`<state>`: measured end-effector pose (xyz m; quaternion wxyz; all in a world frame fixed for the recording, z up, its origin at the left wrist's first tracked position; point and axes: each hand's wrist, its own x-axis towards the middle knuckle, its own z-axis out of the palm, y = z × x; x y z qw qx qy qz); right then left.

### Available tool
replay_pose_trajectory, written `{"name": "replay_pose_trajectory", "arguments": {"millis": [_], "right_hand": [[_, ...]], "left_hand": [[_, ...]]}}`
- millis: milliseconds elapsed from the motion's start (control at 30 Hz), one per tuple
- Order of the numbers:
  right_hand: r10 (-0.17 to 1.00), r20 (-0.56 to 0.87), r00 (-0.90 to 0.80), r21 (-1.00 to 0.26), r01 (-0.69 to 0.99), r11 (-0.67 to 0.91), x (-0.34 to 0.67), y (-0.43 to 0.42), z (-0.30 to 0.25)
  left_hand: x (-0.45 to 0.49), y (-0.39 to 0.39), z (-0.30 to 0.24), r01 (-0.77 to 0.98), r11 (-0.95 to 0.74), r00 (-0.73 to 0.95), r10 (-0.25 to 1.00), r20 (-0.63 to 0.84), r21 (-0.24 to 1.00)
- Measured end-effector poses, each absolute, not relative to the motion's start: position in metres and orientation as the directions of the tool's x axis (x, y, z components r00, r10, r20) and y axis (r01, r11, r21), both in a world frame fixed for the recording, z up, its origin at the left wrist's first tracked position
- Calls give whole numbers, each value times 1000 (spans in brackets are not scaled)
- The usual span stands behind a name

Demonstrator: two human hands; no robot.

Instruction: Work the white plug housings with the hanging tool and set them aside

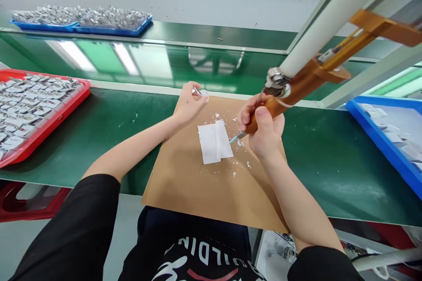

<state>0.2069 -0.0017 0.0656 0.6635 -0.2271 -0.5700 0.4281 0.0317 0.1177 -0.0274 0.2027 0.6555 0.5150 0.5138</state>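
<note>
My right hand [265, 129] is wrapped round the orange-brown barrel of a dispensing gun [280, 101]. Its thin pale-blue nozzle points down and left, its tip close to the right side of some white paper sheets [211, 142]. My left hand [189, 103] pinches a small white part with metal on it [201, 93], raised near the far edge of the cardboard; the fingers hide most of it. The white sheets overlap on the brown cardboard [184, 189], with white crumbs of residue scattered about them.
A red tray [86, 88] of white-and-metal parts stands on the left. Blue trays [108, 32] of small metal pieces sit on the back ledge. At right, a blue tray [382, 140] holds white parts. A white post [343, 13] slants in from upper right over the green bench [329, 162].
</note>
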Motion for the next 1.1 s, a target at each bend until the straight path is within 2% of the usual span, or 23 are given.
{"name": "replay_pose_trajectory", "arguments": {"millis": [100, 233, 300, 433, 500, 600, 700, 767, 833, 1000, 1100], "right_hand": [[835, 549, -16, -798, -306, 519, 208, -2, 64], [856, 517, -7, -822, -284, 494, 210, -4, 62], [865, 502, -5, -831, -278, 481, 211, -5, 62], [862, 508, 12, -833, -248, 494, 213, -4, 62], [850, 526, 25, -820, -249, 515, 213, -1, 62], [831, 555, 41, -797, -258, 546, 214, 3, 62], [813, 578, 65, -787, -218, 577, 217, 8, 61], [804, 588, 85, -784, -182, 593, 219, 11, 60], [805, 585, 95, -790, -159, 593, 221, 14, 57], [782, 607, 144, -760, -184, 623, 223, 19, 54], [779, 602, 174, -759, -178, 627, 219, 21, 55]], "left_hand": [[29, 173, -27, 478, -385, -157, 847, 507, 790], [23, 204, -39, 583, -177, -242, 894, 377, 793], [21, 203, -46, 620, -131, -242, 906, 348, 774], [18, 194, -52, 741, -107, -272, 855, 442, 663], [19, 190, -50, 799, -159, -217, 823, 526, 580], [23, 186, -45, 827, -394, 58, 770, 636, 402], [30, 181, -43, 764, -597, 370, 715, 593, 242], [34, 178, -43, 722, -661, 499, 702, 508, 204], [35, 175, -42, 713, -668, 533, 713, 456, 211], [35, 174, -43, 763, -589, 442, 776, 450, 266], [36, 174, -42, 827, -520, 401, 812, 424, 213]]}}
